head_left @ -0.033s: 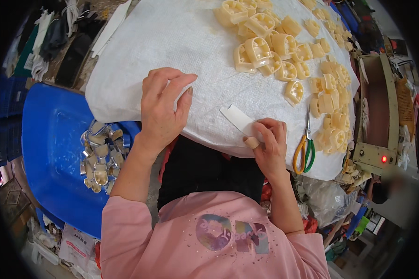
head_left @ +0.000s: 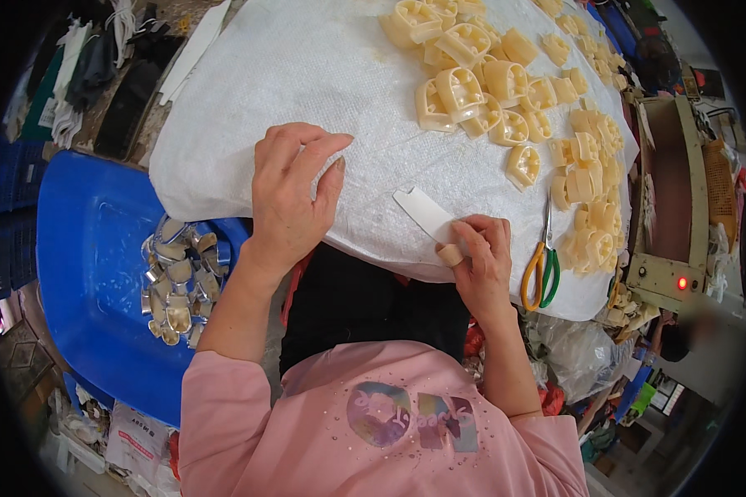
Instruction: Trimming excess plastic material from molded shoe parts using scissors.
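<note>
My left hand (head_left: 293, 192) hovers over the near left of the white woven cover (head_left: 249, 99). Its thumb and forefinger are apart, with nothing between them. At the cover's near edge, my right hand (head_left: 482, 258) is closed on a flat white strip (head_left: 423, 212), whose notched end points up and to the left. A beige band (head_left: 449, 254) wraps one of its digits. Scissors (head_left: 542, 269) with one orange and one green handle lie just right of that hand. Cream-coloured hollow plastic pieces (head_left: 522, 166) are heaped beyond it.
At my left, a blue tub (head_left: 83, 273) holds several shiny metallic curved pieces (head_left: 178, 277). Another white strip (head_left: 195, 51) lies at the far left. A pale green metal machine (head_left: 667, 277) with a lit red lamp stands at the right, near clear plastic bags (head_left: 584, 352).
</note>
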{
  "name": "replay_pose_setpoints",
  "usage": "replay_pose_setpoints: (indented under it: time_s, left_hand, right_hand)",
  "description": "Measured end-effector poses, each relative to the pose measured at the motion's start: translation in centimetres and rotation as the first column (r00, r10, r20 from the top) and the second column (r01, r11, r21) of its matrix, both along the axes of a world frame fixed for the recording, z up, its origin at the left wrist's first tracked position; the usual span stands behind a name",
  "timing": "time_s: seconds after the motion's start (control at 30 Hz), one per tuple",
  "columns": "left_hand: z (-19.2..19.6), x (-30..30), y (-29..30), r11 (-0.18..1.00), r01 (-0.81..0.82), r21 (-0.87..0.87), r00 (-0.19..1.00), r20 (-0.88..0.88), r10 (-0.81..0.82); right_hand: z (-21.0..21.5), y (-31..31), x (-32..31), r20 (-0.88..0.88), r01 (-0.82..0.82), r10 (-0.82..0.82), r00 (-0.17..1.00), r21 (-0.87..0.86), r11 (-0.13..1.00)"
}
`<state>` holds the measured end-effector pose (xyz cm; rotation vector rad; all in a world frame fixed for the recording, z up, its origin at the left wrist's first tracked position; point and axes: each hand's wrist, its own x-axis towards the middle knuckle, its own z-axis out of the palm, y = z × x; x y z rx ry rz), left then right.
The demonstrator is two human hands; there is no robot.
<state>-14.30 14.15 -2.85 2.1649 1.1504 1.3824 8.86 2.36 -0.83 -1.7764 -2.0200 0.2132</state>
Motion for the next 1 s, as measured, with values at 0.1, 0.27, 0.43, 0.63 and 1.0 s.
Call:
replay_pose_setpoints:
  time_s: [0.1,0.27,0.43,0.63,1.0]
  left_hand:
    - [-0.6,0.5,0.4,1.000,-0.005,-0.028,0.998,-0.064,0.003]
    - [-1.3,0.9,0.3,0.999,-0.020,0.033,0.990,-0.137,0.025]
    - [-1.0,1.0,0.2,0.998,-0.041,0.048,0.981,-0.189,0.049]
    - [-1.0,1.0,-0.1,0.996,-0.063,0.063,0.967,-0.244,0.077]
    - [-0.8,1.0,-0.3,0.984,-0.171,0.058,0.900,-0.397,0.180]
  right_hand:
    - [0.4,0.3,0.0,0.112,-0.013,0.016,0.994,-0.026,1.000]
    - [2.1,0.8,-0.8,0.174,-0.021,0.042,0.984,-0.123,0.992]
    - [1.5,0.1,-0.9,0.179,-0.076,0.088,0.980,-0.077,0.994]
    - [0.9,-0.4,-1.1,0.186,-0.131,0.128,0.974,0.004,0.991]
    - [-0.6,-2.3,1.4,-0.018,-0.057,0.059,0.998,0.076,0.995]
